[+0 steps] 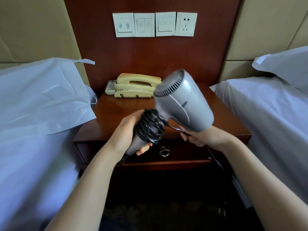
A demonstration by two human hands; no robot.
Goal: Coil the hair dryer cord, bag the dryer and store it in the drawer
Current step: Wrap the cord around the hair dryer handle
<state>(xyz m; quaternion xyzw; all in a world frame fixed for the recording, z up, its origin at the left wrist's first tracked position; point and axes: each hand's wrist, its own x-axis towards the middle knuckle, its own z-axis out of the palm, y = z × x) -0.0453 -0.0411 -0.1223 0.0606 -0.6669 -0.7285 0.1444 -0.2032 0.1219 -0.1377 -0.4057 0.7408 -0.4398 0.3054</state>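
— Above the counter (116, 117), look first at the fingers (184, 136) of the right hand (203, 135): they pinch one strand of the black cord (150, 125) just under the body of the hair dryer (185, 104).

— And the other hand?

— The left hand (128, 132) is curled round the handle (135, 145), fingertips showing underneath, palm against the turns already wound there. The dryer is held in the air between the two hands, nozzle toward the wall, touching nothing else.

— So the coiling is under way.

— I'd say well along, but not finished. A thin tail drops from the right hand past the wrist into the dark by the floor; I can't make out the plug.

— How would you finish it neatly?

— Hold light tension on the strand, lay each new turn beside the last rather than on top, and let the left thumb trap each turn as it lands. The bundle looks bulky and a bit crossed, so a slack turn could slide off the end of the handle. Tuck the plug under a turn at the close.

— And after that?

— The clear plastic bag (41, 97) lies on the bed (33, 164) to the left, near at hand. The drawer (183, 154) under the counter is closed, its ring pull (165, 152) right below the hands. The telephone (136, 85) at the back is out of the way.
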